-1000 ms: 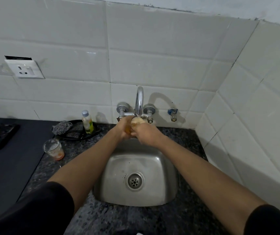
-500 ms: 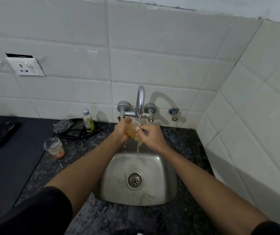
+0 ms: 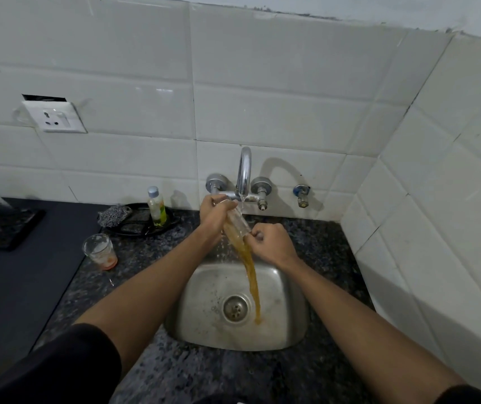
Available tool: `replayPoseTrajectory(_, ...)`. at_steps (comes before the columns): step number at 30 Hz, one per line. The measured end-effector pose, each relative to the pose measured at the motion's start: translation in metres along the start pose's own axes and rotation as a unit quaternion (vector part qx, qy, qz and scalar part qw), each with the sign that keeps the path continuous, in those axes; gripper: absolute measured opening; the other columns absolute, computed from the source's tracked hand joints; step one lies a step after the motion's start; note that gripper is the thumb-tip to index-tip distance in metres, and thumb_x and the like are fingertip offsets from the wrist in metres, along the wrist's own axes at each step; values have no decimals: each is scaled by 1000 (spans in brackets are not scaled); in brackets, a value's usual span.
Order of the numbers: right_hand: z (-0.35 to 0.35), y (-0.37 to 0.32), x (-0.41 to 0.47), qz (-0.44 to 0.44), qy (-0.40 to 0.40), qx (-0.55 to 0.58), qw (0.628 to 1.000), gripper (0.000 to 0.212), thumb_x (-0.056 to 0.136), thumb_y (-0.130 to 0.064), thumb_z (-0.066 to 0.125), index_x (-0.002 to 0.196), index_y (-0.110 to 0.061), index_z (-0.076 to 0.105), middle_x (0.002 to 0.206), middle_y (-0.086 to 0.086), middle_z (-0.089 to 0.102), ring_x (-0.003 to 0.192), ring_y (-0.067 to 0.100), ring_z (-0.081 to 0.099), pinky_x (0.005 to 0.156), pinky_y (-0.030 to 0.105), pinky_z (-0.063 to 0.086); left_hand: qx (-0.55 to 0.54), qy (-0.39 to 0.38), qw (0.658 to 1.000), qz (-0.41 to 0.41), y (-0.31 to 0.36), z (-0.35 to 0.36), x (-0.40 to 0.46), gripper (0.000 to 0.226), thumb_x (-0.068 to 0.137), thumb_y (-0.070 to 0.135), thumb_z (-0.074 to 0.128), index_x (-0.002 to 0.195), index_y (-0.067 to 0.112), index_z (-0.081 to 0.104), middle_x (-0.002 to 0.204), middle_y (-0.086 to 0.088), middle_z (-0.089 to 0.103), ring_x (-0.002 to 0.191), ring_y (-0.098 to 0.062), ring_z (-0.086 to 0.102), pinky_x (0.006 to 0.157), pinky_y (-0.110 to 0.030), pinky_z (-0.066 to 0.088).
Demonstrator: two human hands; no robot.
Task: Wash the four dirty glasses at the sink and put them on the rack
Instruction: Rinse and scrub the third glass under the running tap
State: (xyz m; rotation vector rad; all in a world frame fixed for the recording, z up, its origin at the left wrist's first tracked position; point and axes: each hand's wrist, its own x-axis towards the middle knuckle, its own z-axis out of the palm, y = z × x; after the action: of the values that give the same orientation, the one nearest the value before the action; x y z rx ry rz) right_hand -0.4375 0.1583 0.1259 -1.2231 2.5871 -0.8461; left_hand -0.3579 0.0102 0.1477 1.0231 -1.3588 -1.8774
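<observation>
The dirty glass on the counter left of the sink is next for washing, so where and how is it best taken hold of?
Probably round the side wall of the glass, about the middle, with the left hand coming from the sink side. It stands upright and apart from the tray, it narrows toward the base, and the reddish dregs lie at the bottom, so keep it level.

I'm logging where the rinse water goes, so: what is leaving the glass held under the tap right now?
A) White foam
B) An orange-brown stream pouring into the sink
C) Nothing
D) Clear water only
B: the tilted glass, held by the left hand and right hand, spills an orange-brown stream into the sink.
</observation>
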Motion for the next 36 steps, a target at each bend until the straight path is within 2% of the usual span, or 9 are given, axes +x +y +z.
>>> replayPoseTrajectory(5,5,-3,-3,-61,51,-49,996,24,89,-38,73,102,-18,67,98,0,70,90,23,67,70,35,51,76,-21,990,116,4,1,0,31,78,0,80,97,16,62,101,1,67,97,-15,65,84,-26,55)
replayPoseTrajectory(8,7,-11,-7,-119,52,-79,988,56,92,-23,74,143,-15,51,139,8,57,117,27,61,93,40,56,92,-10,984,149,6,1,-3,32,78,4,81,98,19,61,102,1,68,100,-13,66,85,-23,53)
replayPoseTrajectory(12,12,-18,-7,-224,87,-101,965,73,95,-3,65,160,-5,33,163,15,37,142,29,49,113,40,49,14,0,997,71,6,0,3,29,82,15,80,105,17,62,109,-6,69,103,-25,70,94,-42,58)
replayPoseTrajectory(15,15,-22,-2,-284,104,-110,947,70,96,9,55,161,0,30,165,19,34,153,28,35,121,40,40,-9,12,1000,20,10,1,-1,26,89,24,75,110,14,62,106,-5,69,101,-22,69,87,-39,60)
replayPoseTrajectory(21,7,-42,6,-200,136,106,965,43,99,3,53,140,-5,64,138,14,66,129,24,62,115,28,45,-49,-63,991,-104,9,-9,1,45,76,37,74,105,3,74,101,-19,75,86,-33,74,77,-46,62)
replayPoseTrajectory(24,1,-54,17,-56,110,194,973,41,95,8,59,129,-9,72,121,8,76,106,17,71,97,24,56,-79,-108,982,-133,9,-11,-7,33,97,32,53,105,6,69,99,-18,70,81,-31,71,73,-42,59)
replayPoseTrajectory(26,-3,-54,21,-64,110,167,978,38,94,5,64,126,-11,75,118,8,77,102,17,73,92,22,57,-71,-132,976,-160,6,-11,-5,37,102,36,46,107,7,68,103,-18,69,84,-31,71,78,-42,58)
replayPoseTrajectory(30,0,-35,21,-291,125,-41,948,42,83,0,81,124,-4,74,123,16,74,111,26,73,103,31,52,35,-129,971,-196,12,-11,-4,41,96,44,62,111,7,71,115,-19,73,98,-30,68,97,-48,56)
replayPoseTrajectory(36,8,-35,26,-87,146,73,983,30,94,-7,70,122,-16,77,101,4,79,86,20,74,79,35,62,-78,-113,976,-172,7,-7,0,34,103,31,48,106,4,69,89,-13,75,74,-25,72,67,-38,60)
